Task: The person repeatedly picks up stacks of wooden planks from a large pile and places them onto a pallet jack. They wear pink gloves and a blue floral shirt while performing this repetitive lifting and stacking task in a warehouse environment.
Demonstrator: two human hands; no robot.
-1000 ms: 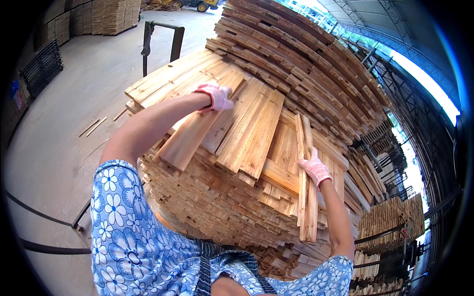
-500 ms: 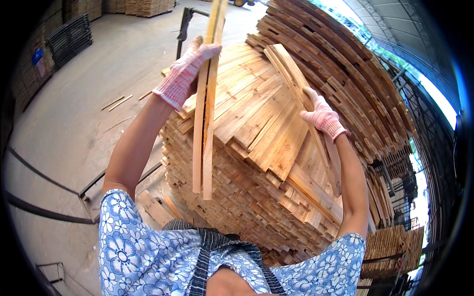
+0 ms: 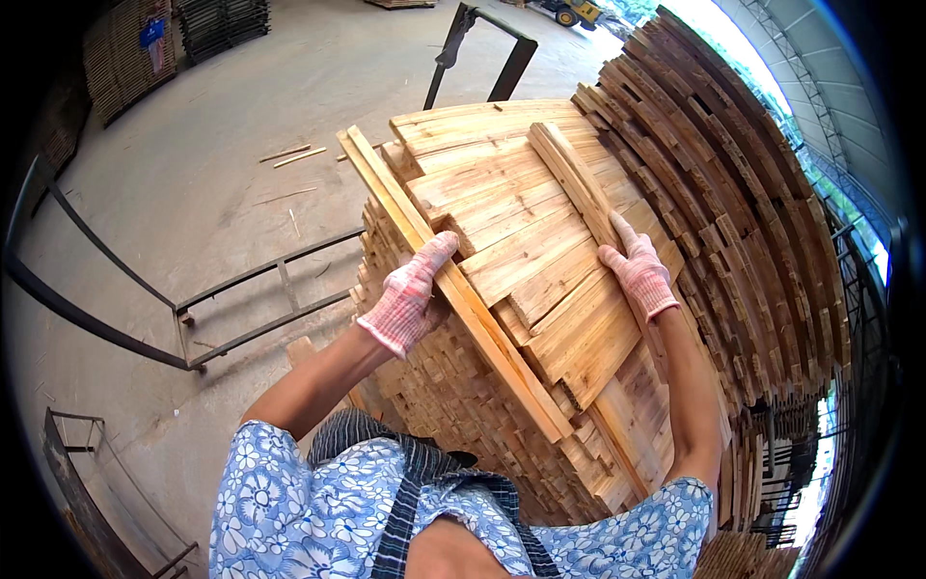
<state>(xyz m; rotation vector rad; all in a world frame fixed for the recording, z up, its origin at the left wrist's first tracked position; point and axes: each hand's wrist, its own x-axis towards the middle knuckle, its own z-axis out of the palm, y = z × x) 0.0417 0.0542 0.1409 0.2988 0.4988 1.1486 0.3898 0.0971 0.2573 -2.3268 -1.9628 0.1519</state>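
Note:
My left hand [image 3: 415, 294], in a pink-and-white knit glove, is closed around a pair of long narrow boards [image 3: 497, 335]. These slant from upper left to lower right along the stack's near left edge; whether they touch the stack I cannot tell. My right hand [image 3: 639, 268], gloved alike, grips some long boards [image 3: 571, 176] set on edge, its thumb on their near left side. Between both hands spreads the top layer of pale planks [image 3: 540, 253] on a tall wood stack [image 3: 439, 425], with uneven ends. My right palm hides part of the boards it holds.
A taller stack of darker planks [image 3: 719, 203] rises close on the right. Black metal frames [image 3: 260, 280] stand low at the left, and another frame [image 3: 516, 68] is beyond the stack. Thin wood strips [image 3: 289, 154] lie on the concrete floor [image 3: 212, 174]. A yellow vehicle [image 3: 577, 13] is far back.
My left hand has come down and nearer, and its boards have swung from nearly upright to a slant across the stack's left edge. My right hand keeps its grip. The view has shifted.

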